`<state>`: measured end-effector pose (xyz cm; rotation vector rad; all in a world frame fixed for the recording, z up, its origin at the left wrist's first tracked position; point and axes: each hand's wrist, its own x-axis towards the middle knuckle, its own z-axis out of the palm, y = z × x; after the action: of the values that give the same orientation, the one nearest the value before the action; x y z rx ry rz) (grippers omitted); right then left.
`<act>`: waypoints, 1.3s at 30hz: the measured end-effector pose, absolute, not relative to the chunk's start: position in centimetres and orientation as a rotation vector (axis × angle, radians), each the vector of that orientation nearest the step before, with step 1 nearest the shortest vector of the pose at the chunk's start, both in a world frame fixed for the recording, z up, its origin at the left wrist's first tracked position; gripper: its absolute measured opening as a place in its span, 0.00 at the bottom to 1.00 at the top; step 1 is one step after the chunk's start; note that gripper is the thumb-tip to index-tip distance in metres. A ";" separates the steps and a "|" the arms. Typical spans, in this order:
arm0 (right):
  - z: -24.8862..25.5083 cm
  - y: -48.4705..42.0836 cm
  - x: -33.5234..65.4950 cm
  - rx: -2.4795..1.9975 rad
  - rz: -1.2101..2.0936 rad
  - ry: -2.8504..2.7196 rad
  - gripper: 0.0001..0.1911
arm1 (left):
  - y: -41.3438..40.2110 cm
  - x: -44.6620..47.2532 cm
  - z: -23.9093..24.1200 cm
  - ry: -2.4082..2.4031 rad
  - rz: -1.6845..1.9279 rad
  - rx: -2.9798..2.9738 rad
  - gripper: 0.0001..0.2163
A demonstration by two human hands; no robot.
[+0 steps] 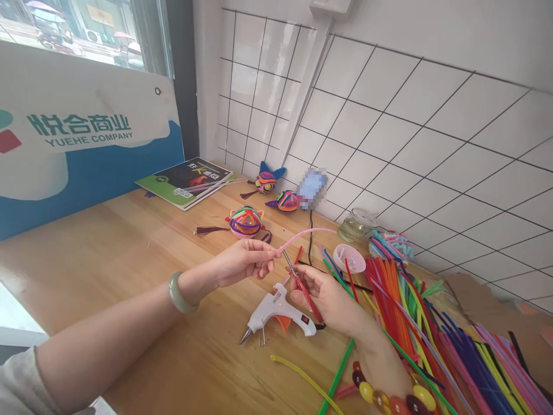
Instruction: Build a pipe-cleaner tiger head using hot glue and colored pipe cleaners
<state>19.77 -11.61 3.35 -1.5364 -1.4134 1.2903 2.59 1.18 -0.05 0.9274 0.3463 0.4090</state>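
Note:
A pink pipe cleaner (307, 231) is pinched near one end between the thumb and fingertips of my left hand (253, 258); the rest arches off to the right. My right hand (324, 291) grips red-handled pliers (307, 297), whose metal jaws point up toward the pipe cleaner just beside my left fingertips. Whether the jaws touch it, I cannot tell. Below both hands, a white glue gun (276, 308) lies on the wooden table with its nozzle to the left. A colourful decorated ball (246, 222) with dark tassels sits beyond my left hand.
Bundles of coloured pipe cleaners (389, 294) spread along the right. A pink bowl (349, 258) with small pieces and a glass jar (358, 225) stand near the gridded wall. Further back are two more decorated balls, a blurred phone (311, 189) and a booklet (188, 183).

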 end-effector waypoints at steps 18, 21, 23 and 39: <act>2.9 -11.4 19.1 -1.524 1.314 -1.456 0.22 | 0.8 2.8 -0.6 0.376 0.289 0.958 0.07; 3.0 -11.5 19.0 -1.539 1.313 -1.464 0.20 | 0.9 2.7 -0.7 0.367 0.282 0.956 0.07; 3.0 -11.5 19.0 -1.546 1.304 -1.465 0.19 | 0.9 2.7 -0.8 0.362 0.275 0.955 0.06; 3.4 -11.7 18.2 -1.696 0.980 -1.669 0.17 | 1.3 2.4 -1.1 0.323 0.294 0.956 0.07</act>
<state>18.17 -11.67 3.41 -1.6963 -1.6688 0.9797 2.44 1.31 -1.08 0.9555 0.3228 0.2944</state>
